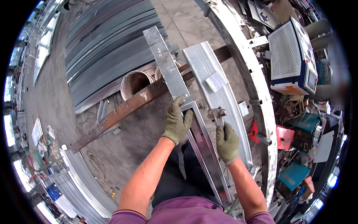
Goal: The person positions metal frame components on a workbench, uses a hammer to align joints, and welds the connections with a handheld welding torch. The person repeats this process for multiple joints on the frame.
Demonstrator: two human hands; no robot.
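My left hand (175, 121), in an olive work glove, grips the far end of a narrow rectangular metal frame (201, 140). Its fingers reach the corner, where the frame meets a flat galvanized metal bar (166, 61); whether the two are joined, I cannot tell. The frame runs back toward my body, past my right leg. In my right hand (227, 143), gloved alike, is a hammer (217, 113), its head raised just right of the frame. A wide silvery metal profile (214, 86) lies beside the frame, with a small metal plate (216, 81) on top.
A rusty steel beam (123, 108) crosses under the bar and profile. Behind it stands a bucket (136, 84), near stacked metal profiles (112, 48). A long pale steel beam (257, 93) runs along the right, with a white-and-blue machine (291, 56) beyond. More profiles (85, 183) lie lower left.
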